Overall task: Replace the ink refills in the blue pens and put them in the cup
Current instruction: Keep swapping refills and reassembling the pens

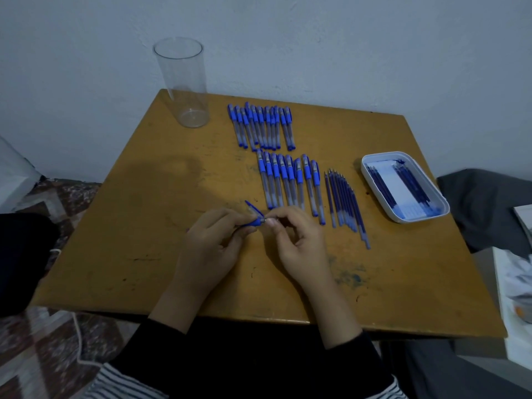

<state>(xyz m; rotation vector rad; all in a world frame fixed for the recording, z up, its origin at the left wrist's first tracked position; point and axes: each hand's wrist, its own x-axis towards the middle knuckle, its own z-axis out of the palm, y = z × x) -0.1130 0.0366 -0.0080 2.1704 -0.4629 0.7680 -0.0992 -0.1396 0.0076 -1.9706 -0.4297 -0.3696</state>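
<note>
Head view: left hand (213, 240) grip holds blue pen (255, 222), right hand (296, 241) grip pinches its tip.

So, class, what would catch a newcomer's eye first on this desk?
The left hand and right hand pinch one blue pen near the front of the table. Behind lie two rows of blue pens, with loose refills and a white tray to their right. A tall clear cup stands empty at the far left corner.

One cup (184, 82), one tray (367, 176) — two pen rows (260, 126), one refill row (344, 203)
</note>
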